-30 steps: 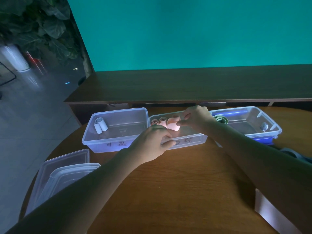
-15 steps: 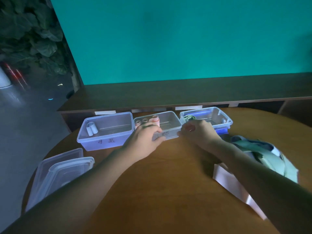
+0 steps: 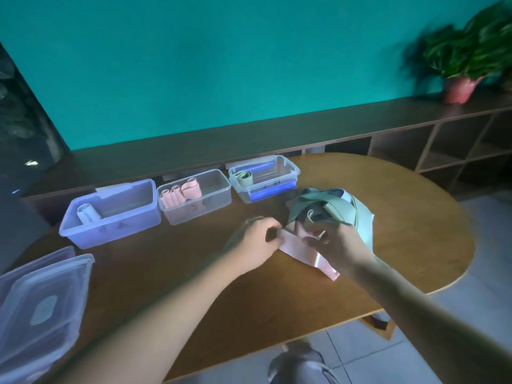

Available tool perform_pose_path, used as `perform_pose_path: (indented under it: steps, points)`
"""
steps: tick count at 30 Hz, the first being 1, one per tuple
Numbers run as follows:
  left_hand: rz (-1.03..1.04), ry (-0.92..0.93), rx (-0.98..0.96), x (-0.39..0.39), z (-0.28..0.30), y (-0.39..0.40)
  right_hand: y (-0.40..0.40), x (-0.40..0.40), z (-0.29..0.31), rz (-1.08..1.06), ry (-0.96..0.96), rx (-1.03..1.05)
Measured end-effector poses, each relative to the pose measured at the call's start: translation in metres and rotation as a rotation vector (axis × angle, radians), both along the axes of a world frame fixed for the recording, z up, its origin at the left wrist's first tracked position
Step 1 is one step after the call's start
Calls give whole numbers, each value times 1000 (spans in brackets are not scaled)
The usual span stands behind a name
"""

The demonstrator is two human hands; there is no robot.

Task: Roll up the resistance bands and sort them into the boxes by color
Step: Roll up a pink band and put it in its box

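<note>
Pink band point(image 3: 297, 246) lies flat beside the tangled pile point(image 3: 329, 209), its end pinched by my left hand point(image 3: 257, 242) and my right hand point(image 3: 336, 245). I should roll it tight and straight (edges aligned) for the middle box point(image 3: 219, 200).

Wooden table point(image 3: 277, 295) carries three clear boxes point(image 3: 194, 202) beyond the hands point(image 3: 299, 242), stacked lids point(image 3: 38, 309) far left, loose bands point(image 3: 327, 210) just behind them.
</note>
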State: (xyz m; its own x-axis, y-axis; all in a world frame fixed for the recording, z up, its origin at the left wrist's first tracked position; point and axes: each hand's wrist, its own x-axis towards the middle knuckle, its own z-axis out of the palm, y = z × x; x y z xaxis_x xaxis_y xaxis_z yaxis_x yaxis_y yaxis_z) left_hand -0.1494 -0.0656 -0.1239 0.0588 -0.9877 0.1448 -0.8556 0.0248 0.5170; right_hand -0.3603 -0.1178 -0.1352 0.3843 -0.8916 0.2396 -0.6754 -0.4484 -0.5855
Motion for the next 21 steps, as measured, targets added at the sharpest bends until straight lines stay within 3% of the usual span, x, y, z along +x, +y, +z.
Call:
perform_pose_path:
  steps: [4,8,13,18,21]
  points:
    - [2,33,23,-17,-15,-16,7,-21,-13,52,69,-150]
    - [17,71,21,-20,-22,-25,5,-34,-18,-22,46,-135]
    - [-61,82,-186,-36,-27,-21,11,-44,-27,-88,52,-73]
    - [-118,51,9,-61,-24,-16,12,-44,-29,-112,-12,13]
    - [-81,74,26,-61,-21,-17,11,-45,-23,-111,-63,57]
